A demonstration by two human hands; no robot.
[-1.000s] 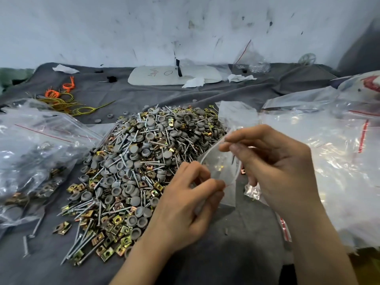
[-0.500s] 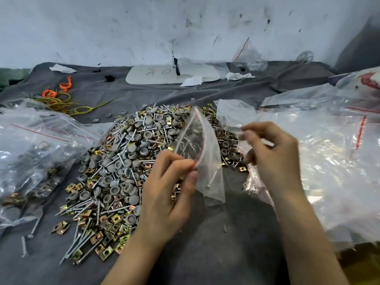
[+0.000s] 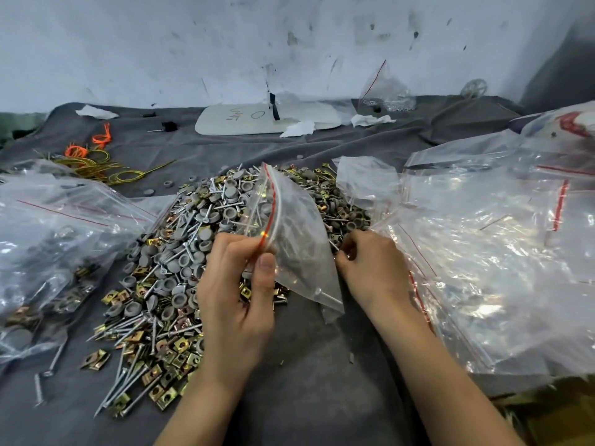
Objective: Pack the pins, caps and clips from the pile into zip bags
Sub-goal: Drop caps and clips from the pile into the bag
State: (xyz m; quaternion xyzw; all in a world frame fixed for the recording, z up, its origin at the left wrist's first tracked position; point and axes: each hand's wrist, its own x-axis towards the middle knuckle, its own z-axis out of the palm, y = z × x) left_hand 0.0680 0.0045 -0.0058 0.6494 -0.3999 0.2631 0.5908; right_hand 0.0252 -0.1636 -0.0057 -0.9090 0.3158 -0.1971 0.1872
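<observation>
A second ago both hands were working at the mouth of the zip bag [image 3: 299, 252]. Since then the right hand [image 3: 372, 268] has let go and dropped to the right fringe of the pile [image 3: 180, 252] of pins, grey caps and brass clips, which lies mid-worktop [image 3: 306, 387] on the grey cloth. That suggests the bag is now open and the work has turned from opening to loading. The left hand [image 3: 238, 297] holds the bag alone, raised over the pile's near right side, its fingers [image 3: 230, 252] and upturned thumb pinching the mouth by the red zip line. One pin [image 3: 328, 296] lies in the bag's lower corner, so filling looks barely begun. The right hand is knuckles-up, its fingers curled down among the parts; whether they have closed on a piece cannot be told. Filled bags [image 3: 48, 252] lie by the left edge, a heap of empty bags [image 3: 483, 252] by the right.
</observation>
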